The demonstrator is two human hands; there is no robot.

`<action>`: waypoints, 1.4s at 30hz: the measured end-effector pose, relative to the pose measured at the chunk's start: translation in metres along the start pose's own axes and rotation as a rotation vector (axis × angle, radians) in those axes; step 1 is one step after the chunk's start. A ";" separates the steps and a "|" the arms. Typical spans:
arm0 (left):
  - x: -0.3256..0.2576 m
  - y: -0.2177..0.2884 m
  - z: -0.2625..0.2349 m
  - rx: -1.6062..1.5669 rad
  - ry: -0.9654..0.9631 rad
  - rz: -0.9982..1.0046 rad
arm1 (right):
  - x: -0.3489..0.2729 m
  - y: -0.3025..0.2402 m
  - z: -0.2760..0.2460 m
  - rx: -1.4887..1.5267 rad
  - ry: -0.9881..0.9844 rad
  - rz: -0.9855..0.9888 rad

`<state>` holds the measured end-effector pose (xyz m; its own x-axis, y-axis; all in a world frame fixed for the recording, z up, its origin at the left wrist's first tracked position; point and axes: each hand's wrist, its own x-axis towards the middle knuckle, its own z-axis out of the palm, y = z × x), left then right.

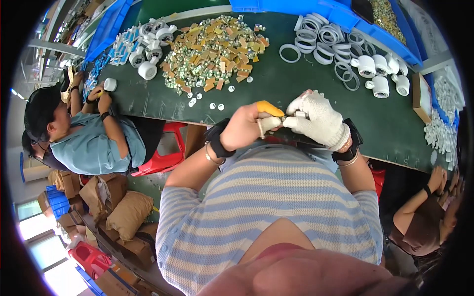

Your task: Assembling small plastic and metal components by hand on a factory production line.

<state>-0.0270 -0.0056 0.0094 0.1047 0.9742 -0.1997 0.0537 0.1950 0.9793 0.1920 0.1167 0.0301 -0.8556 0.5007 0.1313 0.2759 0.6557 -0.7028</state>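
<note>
Near the front edge of the table, my two hands meet with their fingertips together. My left hand (247,126) is closed in a pinch, a yellow finger cover on one finger and pale covers on others. A white knit glove covers my right hand (318,120), whose fingers are curled and pinching too. Something small sits between the fingertips; it is mostly hidden, too small to name. Beyond my hands lies a large heap of small circuit-board pieces (215,52), yellow-orange and silvery green. Several small white discs (220,106) are scattered at its near side.
White rings (290,53) and white lamp-like housings (380,87) lie at the right; more housings (147,70) are at the left. Blue bins (316,12) line the back. Clear plastic pieces (441,135) lie far right. A co-worker (94,133) sits left, another person (419,217) right.
</note>
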 end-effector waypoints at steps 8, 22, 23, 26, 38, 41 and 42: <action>-0.022 0.084 -0.155 0.661 0.885 0.267 | -0.048 0.002 -0.020 0.145 0.438 0.094; 0.042 0.072 -0.194 0.889 0.790 0.308 | -0.078 0.100 -0.117 -0.419 0.821 0.790; 0.040 0.060 -0.184 1.145 0.752 0.514 | -0.090 0.136 -0.119 -0.423 0.846 0.797; 0.020 0.045 -0.085 1.091 0.665 0.597 | -0.090 0.132 -0.123 -0.131 0.794 0.816; 0.027 0.010 0.030 -0.649 0.053 0.222 | 0.038 -0.037 -0.017 -0.129 0.138 -0.219; 0.012 -0.014 0.000 -0.868 0.151 -0.071 | 0.071 0.009 -0.034 0.095 0.088 -0.039; 0.011 -0.019 -0.005 -0.863 0.149 -0.024 | 0.083 0.024 -0.034 -0.003 0.153 0.043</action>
<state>-0.0319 0.0024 -0.0109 -0.0211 0.9617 -0.2732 -0.7226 0.1741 0.6690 0.1420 0.1935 0.0478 -0.7660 0.6089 0.2062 0.3128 0.6333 -0.7079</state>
